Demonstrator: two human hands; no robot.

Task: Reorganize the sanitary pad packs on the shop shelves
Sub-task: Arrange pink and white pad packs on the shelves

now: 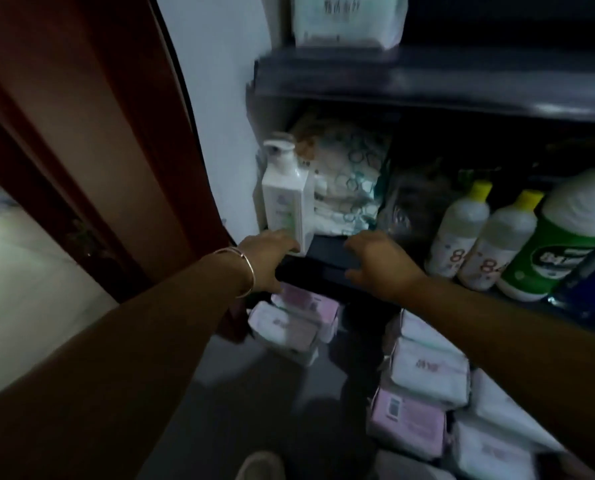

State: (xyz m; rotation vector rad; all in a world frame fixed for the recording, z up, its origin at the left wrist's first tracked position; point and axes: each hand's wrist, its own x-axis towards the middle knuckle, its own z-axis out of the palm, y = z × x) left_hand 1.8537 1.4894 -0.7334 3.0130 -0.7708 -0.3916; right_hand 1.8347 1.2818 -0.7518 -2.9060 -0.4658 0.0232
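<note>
Pink and white sanitary pad packs (294, 322) lie stacked below the dark middle shelf (327, 268) on the left, and several more packs (427, 372) are piled lower right. My left hand (268, 259), a bangle on its wrist, reaches to the foot of a white pump bottle (287, 197) at the shelf's front edge; whether the fingers touch it is unclear. My right hand (379, 261) hovers over the shelf edge, fingers loosely spread, holding nothing. A patterned soft pack (348, 181) leans behind the bottle. Another white pack (346, 19) stands on the upper shelf.
Two yellow-capped bottles (462, 226) and a large green-labelled jug (559, 244) fill the middle shelf's right side, with a blue pack (593, 282) at the edge. A white wall and a brown door frame (116, 140) stand to the left. A shoe (259, 465) shows on the floor.
</note>
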